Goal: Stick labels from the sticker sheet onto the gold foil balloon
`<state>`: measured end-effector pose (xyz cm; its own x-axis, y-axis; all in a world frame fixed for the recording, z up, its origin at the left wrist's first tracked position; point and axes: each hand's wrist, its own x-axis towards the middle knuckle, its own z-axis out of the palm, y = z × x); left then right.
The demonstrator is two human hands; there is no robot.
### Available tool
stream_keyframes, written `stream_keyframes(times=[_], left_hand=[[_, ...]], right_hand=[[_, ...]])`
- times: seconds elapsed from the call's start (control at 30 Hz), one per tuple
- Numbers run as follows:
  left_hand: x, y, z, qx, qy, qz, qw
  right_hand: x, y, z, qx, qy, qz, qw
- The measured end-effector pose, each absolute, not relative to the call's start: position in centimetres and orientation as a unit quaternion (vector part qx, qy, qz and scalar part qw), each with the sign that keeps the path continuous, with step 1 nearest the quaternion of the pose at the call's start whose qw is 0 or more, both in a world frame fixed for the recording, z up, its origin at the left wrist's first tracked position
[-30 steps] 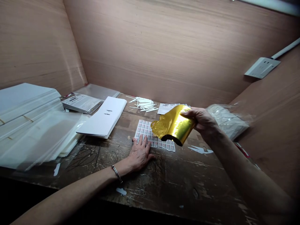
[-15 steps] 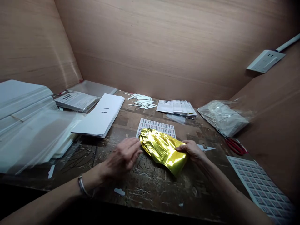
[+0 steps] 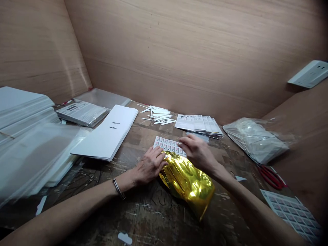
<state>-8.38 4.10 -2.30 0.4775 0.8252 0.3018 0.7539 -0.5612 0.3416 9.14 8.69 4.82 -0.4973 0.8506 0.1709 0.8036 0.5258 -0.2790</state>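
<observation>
A folded piece of shiny gold foil [image 3: 191, 181], crinkled at its far left end, lies slanting across the dark worn table. My left hand [image 3: 151, 165], with a metal bangle at the wrist, has its fingers closed on that crinkled end. My right hand [image 3: 200, 152] is over the sticker sheet [image 3: 166, 143], fingers drawn together near its right side. Whatever those fingertips pinch, if anything, is too small to make out. Part of the sheet is hidden by the foil and my hands.
White cards [image 3: 107, 133], clear plastic sleeves [image 3: 33, 153] and a packed bundle [image 3: 82, 112] lie left. At the back are white sticks [image 3: 159, 114] and printed cards [image 3: 197, 123]. Right: a plastic-wrapped stack [image 3: 256, 138], red-handled scissors [image 3: 270, 177], another label sheet [image 3: 292, 213].
My right hand has let go of the gold foil and moved up to the sticker sheet. My left hand has moved right onto the foil's crinkled end. The view has shifted slightly.
</observation>
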Motion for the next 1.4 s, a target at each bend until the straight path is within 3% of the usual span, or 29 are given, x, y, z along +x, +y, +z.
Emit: stream_keyframes(times=[0.2, 0.37, 0.6, 0.9, 1.2, 1.4], left_hand=[[-10.9, 7.6, -5.2, 0.836, 0.524, 0.154, 0.049], [-11.4, 7.7, -6.3, 0.851, 0.512, 0.114, 0.0], [-11.2, 7.7, -6.4, 0.851, 0.514, 0.105, -0.016], [-11.2, 7.7, -6.4, 0.849, 0.517, 0.104, -0.024], [-11.5, 7.7, -6.3, 0.845, 0.519, 0.132, -0.006], [-11.4, 7.7, -6.8, 0.842, 0.524, 0.13, -0.013]], right_hand=[[2.6, 14.9, -1.9, -0.451, -0.88, 0.107, 0.108], [3.0, 16.0, -5.3, -0.44, -0.875, 0.12, 0.163], [3.2, 16.1, -5.3, -0.424, -0.871, 0.154, 0.194], [2.8, 17.1, -4.2, -0.452, -0.847, 0.229, 0.162], [3.4, 16.2, -4.2, -0.401, -0.891, 0.128, 0.172], [3.4, 16.7, -3.4, -0.366, -0.921, 0.096, 0.088]])
